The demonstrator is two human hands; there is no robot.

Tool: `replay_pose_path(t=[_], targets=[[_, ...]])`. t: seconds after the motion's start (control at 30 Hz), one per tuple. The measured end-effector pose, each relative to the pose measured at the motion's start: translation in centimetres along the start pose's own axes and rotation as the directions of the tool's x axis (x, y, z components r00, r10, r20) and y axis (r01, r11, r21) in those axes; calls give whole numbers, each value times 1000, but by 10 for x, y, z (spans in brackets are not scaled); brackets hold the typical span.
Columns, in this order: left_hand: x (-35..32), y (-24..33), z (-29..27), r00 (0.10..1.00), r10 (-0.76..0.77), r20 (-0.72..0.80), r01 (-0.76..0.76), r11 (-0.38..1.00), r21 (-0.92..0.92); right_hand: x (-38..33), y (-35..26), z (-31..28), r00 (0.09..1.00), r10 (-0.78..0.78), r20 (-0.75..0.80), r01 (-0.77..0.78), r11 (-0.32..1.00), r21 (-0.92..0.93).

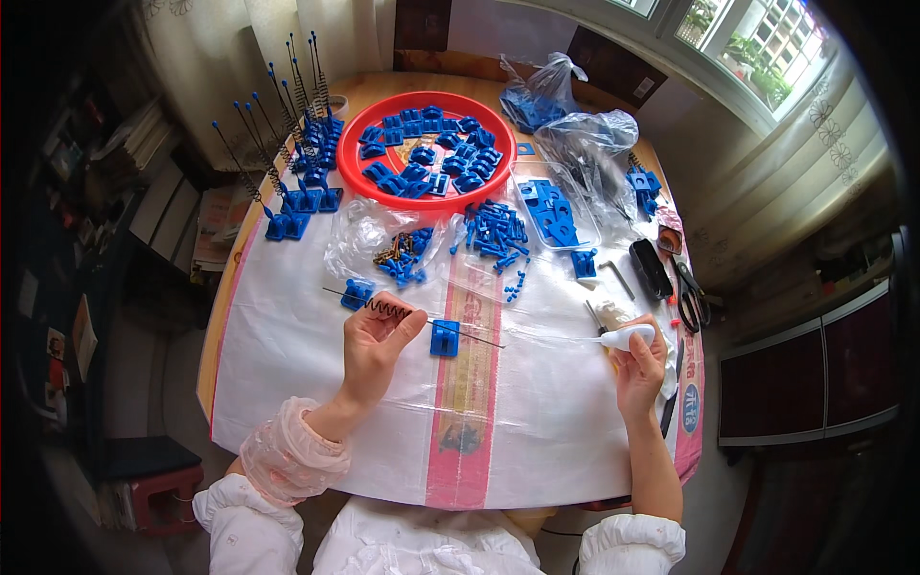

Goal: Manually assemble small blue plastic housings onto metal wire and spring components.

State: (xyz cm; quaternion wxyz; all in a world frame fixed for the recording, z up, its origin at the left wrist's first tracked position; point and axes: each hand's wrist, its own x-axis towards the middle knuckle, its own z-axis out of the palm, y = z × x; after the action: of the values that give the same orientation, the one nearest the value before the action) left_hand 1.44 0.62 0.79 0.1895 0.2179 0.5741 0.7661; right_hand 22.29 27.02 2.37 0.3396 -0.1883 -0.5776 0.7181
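My left hand (374, 337) pinches a black coil spring (385, 308) whose straight wire end sticks out to the right over the table. In my right hand (640, 372) is a small white squeeze bottle (627, 337), its thin nozzle pointing left toward the wire's tip, with a gap between them. Just below the wire sits a blue plastic base (444, 339) with a raised middle. A second blue base (356, 293) lies behind my left fingers and is partly covered by them.
A red round tray (349, 158) holds several blue bases. Blue pegs (494, 236) lie heaped before it. Upright spring assemblies (305, 199) crowd the back left. Rightward are a clear box (596, 230), a hex key (623, 282), a black case (652, 270) and scissors (692, 297).
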Motion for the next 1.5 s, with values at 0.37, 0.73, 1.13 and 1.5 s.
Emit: replay_pose_path(t=[0.37,0.73,1.13,1.5], targets=[[0,1,1,1000,7,3,-7,1000,11,0,0,0,1000,2,-7,-2,1000,16],[0,13,4,970,231,75,-242,950,198,1,-7,-2,989,149,9,-141,918,370],[-9,49,12,921,346,181,-390,789,475,13,3,-18,987,17,158,-72,934,350],[-20,91,20,840,378,390,-540,503,674,12,-27,-6,986,-148,78,159,975,-157]])
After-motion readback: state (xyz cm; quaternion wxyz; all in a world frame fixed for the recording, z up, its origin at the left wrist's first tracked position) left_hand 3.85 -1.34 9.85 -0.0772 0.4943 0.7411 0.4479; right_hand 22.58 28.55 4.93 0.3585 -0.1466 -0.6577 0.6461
